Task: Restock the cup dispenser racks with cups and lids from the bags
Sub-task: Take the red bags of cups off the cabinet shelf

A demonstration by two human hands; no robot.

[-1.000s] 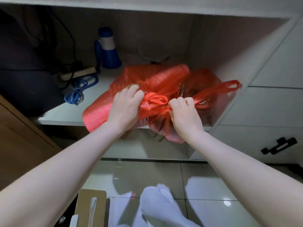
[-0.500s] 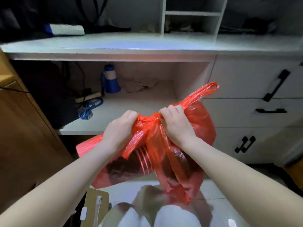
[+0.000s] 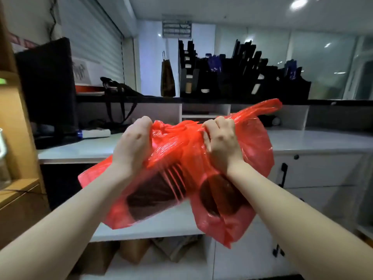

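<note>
– Hands first: the left hand [image 3: 133, 146] and the right hand [image 3: 222, 142] both grip the gathered neck of the red bag [image 3: 177, 152], with fists closed on the plastic at each side of the knot.
– What is different from one second ago?
– Then the bag was lying on the lower shelf [image 3: 171, 229] under the counter. Now it hangs in the air between the hands, in front of the grey counter [image 3: 312, 140], and touches nothing else. The view has risen too, so the black cup dispenser racks [image 3: 232, 77] now appear on the dark ledge behind.
– And for the task?
– I think the fetching is done, but the restocking is not begun. The knot looks closed. Two dark stacks [image 3: 153, 190] show through the plastic, cups or lids, I cannot tell which.
– The room?
– White drawers [image 3: 314, 170] with black handles at right, a brown paper bag [image 3: 167, 77] beside the racks, cardboard boxes [image 3: 133, 251] on the floor below the shelf.
</note>
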